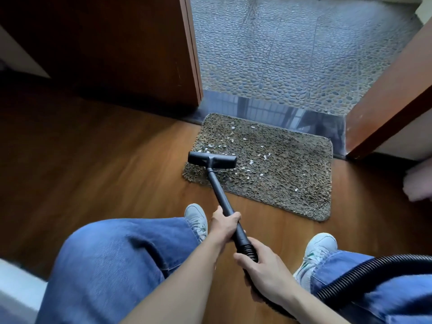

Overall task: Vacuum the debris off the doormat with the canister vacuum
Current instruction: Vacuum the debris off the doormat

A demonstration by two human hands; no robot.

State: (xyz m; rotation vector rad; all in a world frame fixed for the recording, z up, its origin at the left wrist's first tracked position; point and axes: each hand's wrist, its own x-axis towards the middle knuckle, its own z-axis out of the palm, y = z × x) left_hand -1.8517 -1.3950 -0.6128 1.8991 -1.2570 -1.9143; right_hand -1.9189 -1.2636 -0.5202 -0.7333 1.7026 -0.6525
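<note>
A shaggy grey-brown doormat [280,174] lies on the wooden floor before an open doorway. Small white bits of debris [251,163] are scattered over its left and middle parts. The black floor nozzle [212,159] of the vacuum sits on the mat's left edge, joined to a black wand [219,192] that slants back toward me. My left hand [223,224] grips the wand's lower end. My right hand [264,274] grips the ribbed hose cuff just behind it. The black hose [364,272] curves off to the right over my leg. The canister is out of view.
My knees in blue jeans fill the foreground, with white sneakers [196,218] on the floor either side of the wand. A dark wooden door [140,47] stands open at left. A pebble-tiled floor [304,54] lies beyond the threshold. A door frame [385,108] rises at right.
</note>
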